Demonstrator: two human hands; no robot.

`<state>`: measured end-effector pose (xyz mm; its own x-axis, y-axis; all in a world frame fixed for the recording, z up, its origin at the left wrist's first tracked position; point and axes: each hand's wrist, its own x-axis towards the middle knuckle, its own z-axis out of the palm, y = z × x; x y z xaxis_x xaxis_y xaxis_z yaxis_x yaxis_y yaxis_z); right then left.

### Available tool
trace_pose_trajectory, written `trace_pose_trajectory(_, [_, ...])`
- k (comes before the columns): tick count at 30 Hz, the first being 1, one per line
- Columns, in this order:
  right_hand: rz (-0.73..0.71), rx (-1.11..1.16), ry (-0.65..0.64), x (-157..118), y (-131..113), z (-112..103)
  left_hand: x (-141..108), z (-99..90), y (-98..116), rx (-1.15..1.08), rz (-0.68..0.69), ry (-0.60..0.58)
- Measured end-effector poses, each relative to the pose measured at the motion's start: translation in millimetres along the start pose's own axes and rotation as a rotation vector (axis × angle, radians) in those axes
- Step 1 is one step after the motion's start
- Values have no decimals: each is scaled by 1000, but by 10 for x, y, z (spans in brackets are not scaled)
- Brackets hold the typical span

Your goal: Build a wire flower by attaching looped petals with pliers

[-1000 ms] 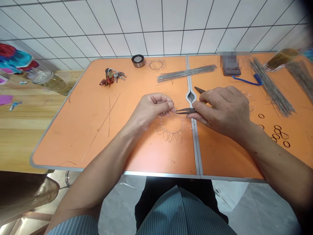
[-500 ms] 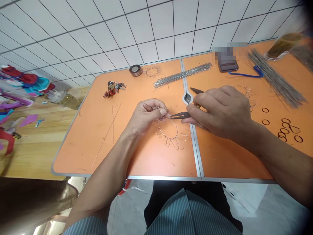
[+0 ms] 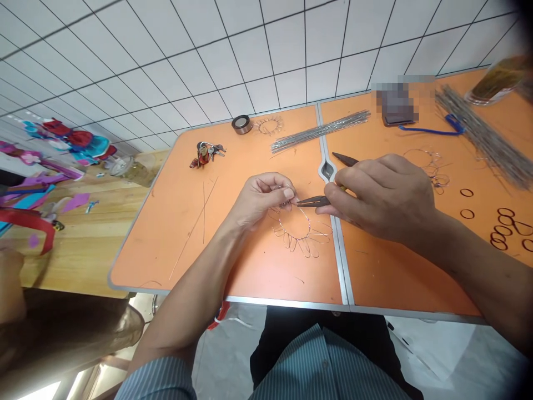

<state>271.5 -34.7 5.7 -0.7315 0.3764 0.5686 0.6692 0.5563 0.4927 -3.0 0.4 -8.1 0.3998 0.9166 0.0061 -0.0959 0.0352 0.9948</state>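
Note:
Between its thumb and fingers my left hand pinches a ring of thin wire with several petal-like loops round its outer edge. The ring hangs just above the orange table. My right hand is wrapped round a pair of needle-nose pliers. Their dark jaws meet the wire right at my left fingertips. Whether the jaws are fully closed on it is hard to see. A second dark pointed tool tip sticks out above my right knuckles; the rest of it is hidden.
Straight wires lie bundled across the table seam, with another bundle at the right. Around them are a tape roll, keys, looped wire rings, dark rings and a glass cup. A person's hand shows at far left.
The whole view has swung left, so things appear farther right. The pliers' jaws look closer together than before. Both hands keep their holds. A person's hand has come into view at far left.

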Motion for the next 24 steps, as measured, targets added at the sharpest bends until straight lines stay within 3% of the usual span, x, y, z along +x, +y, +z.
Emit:
trace_pose_trajectory(14, [-93,4,129,17,54,-25,-9,3,27,25,1,-30])
trace_pose_trajectory(18, [-61,67,76,13,50,-22,-20,19,55,7,-3,-21])
trace_pose_trajectory(24, [-19,-18,-86,27,22,-3,-34,41,85,39,-19,23])
